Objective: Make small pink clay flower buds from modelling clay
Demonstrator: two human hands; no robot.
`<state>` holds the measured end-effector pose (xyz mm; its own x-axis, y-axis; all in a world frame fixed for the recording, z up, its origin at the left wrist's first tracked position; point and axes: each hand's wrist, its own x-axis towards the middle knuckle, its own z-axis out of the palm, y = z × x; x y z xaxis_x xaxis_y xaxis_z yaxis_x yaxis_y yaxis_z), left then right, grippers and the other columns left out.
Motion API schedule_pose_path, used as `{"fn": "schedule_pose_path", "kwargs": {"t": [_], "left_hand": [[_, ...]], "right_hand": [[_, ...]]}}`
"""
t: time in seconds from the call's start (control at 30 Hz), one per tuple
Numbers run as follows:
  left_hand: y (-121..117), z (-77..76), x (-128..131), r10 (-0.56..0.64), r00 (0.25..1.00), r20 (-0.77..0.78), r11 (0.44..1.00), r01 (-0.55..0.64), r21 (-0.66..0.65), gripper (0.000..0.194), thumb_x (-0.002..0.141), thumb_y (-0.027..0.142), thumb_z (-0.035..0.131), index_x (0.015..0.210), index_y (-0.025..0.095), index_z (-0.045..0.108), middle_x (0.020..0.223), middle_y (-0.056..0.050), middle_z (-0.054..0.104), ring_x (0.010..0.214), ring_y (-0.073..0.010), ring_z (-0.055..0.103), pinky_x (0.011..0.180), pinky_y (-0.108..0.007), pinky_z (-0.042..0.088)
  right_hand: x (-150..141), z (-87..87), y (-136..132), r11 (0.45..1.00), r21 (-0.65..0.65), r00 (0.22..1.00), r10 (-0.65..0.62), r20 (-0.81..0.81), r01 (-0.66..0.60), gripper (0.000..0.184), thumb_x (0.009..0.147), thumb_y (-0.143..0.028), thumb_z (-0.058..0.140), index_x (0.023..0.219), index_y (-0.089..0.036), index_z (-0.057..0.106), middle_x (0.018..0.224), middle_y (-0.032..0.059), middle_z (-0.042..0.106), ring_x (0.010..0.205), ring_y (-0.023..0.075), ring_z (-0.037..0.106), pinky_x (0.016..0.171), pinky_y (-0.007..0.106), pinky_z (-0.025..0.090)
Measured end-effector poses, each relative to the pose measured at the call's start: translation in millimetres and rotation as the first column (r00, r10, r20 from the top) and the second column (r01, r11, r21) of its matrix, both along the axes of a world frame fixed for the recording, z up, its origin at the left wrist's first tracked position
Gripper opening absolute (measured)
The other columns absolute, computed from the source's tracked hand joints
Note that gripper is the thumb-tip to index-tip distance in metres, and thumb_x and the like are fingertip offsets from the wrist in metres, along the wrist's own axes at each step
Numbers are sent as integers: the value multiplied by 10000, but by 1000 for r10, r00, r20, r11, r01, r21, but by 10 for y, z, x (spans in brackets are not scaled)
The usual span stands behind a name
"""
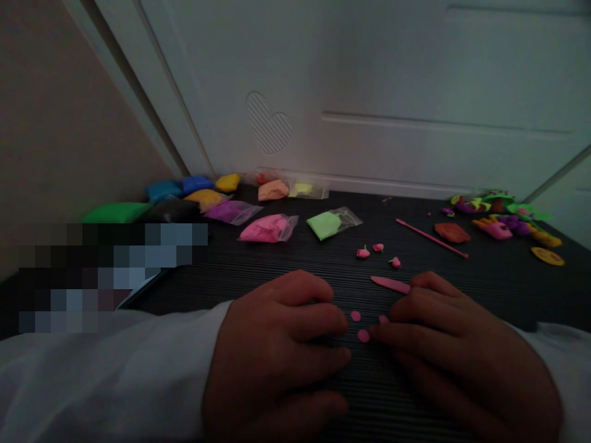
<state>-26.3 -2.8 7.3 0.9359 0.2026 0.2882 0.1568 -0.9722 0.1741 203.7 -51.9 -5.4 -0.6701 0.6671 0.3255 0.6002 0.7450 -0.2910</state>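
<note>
My left hand (281, 351) rests low over the dark tabletop, its fingers loosely bent and spread, with nothing visible in them. Just beyond its fingertips lie small flat pink clay discs (355, 315). My right hand (457, 351) has its outer fingers curled over a pink modelling knife (388, 283); the blade sticks out to the left and the handle is hidden. The right index fingertip touches the nearest pink disc (364, 336), and another disc (383, 320) is partly behind that hand. Farther off sit three small pink clay rosebuds (362, 253) with green stems.
Bags of coloured clay, among them pink (265, 228), light green (324, 225) and green (115, 212), line the back and left. A pink stick tool (431, 237), a red-brown clay lump (451, 232) and finished clay figures (501, 227) lie right. A white panel (369, 74) rises behind.
</note>
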Motion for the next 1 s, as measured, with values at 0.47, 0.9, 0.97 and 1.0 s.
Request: {"fn": "schedule_pose_path", "kwargs": {"t": [0.47,0.9,0.97,1.0], "left_hand": [[49,-33,-49,-30,999,-26,987,26,-160,287,772,319,526,997,164,611,928,-61,539,820,-210,410,748,-384,345],[69,-5,-76,-48,999,11,971,50,-233,253,764,283,535,952,152,642,892,-69,533,793,-198,405,722,-372,352],[64,-8,-76,-46,999,-2,979,45,-199,249,770,288,525,945,157,644,895,-71,543,797,-204,404,732,-382,352],[60,-11,-78,-48,999,-2,982,47,-184,253,771,290,522,950,156,642,896,-73,546,800,-207,406,737,-386,352]], "right_hand": [[9,-27,-3,1000,3,1000,-13,-23,13,352,770,-84,470,1095,-200,537,859,22,558,750,162,488,694,366,313],[8,-32,-3,1000,25,999,-18,-28,18,339,784,-89,457,1092,-201,542,849,23,566,752,165,497,686,368,314],[11,-28,-4,999,38,999,-18,-26,19,330,784,-92,461,1081,-206,549,841,22,567,741,162,503,695,374,315],[5,-26,-8,999,44,1000,-17,-25,18,329,782,-94,465,1078,-207,552,839,21,568,739,160,506,704,379,315]]}}
